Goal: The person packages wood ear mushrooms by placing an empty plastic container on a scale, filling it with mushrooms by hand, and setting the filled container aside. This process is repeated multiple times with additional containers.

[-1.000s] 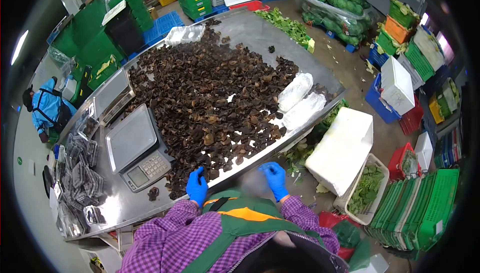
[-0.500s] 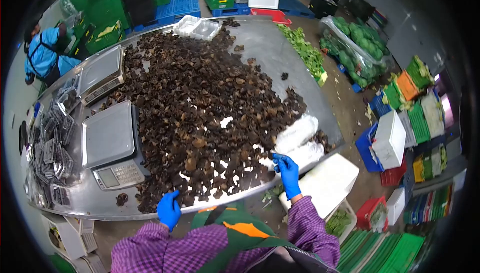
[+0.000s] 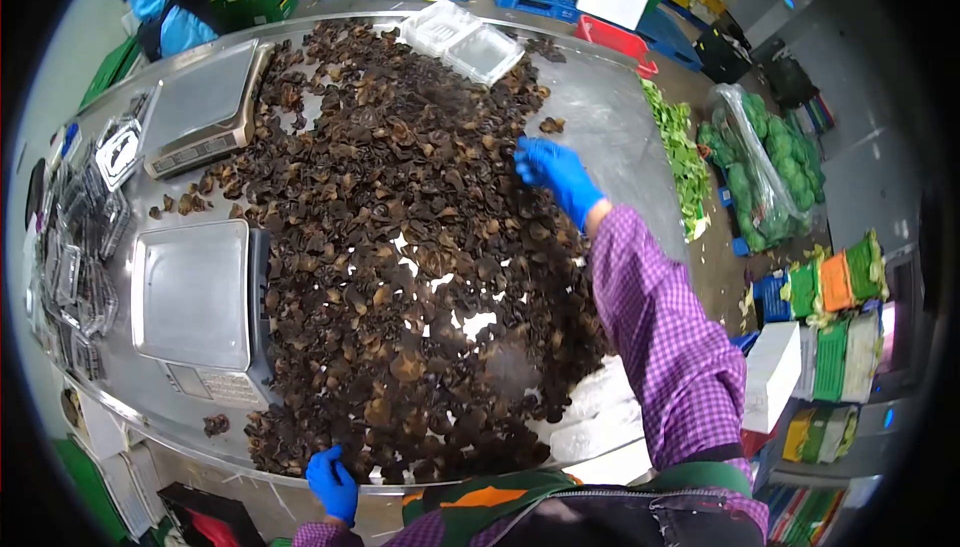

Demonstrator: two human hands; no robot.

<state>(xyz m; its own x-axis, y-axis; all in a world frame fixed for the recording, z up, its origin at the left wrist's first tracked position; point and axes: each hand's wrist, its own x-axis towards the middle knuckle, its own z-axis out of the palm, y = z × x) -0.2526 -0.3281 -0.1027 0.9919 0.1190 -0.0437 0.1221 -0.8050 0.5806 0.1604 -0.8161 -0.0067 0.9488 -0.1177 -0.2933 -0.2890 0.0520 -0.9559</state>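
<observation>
A broad heap of dark brown wood ear mushrooms (image 3: 400,207) covers the middle of the metal table (image 3: 610,137), with white patches showing among the pieces. My right hand (image 3: 555,179), in a blue glove, is stretched out to the heap's far right edge. Its fingers point left over the mushrooms, extended and slightly bent, and I see nothing held. At the table's near edge my left hand (image 3: 333,487), also gloved in blue, is beside the lowest mushrooms. Its thumb stands apart from the fingers, and no object shows in it.
Two weighing scales (image 3: 192,292) stand left of the heap, near piled clear plastic trays (image 3: 85,257). Clear containers (image 3: 484,53) sit at the far edge, white wrapped bundles (image 3: 600,407) at the near right. Leafy greens (image 3: 675,147) lie beyond the right edge. A person in blue (image 3: 160,2) is far left.
My right hand has moved from the near right, by the white bundles, forward to the heap's far right edge. My left hand stays by the near edge. The view has shifted forward over the table.
</observation>
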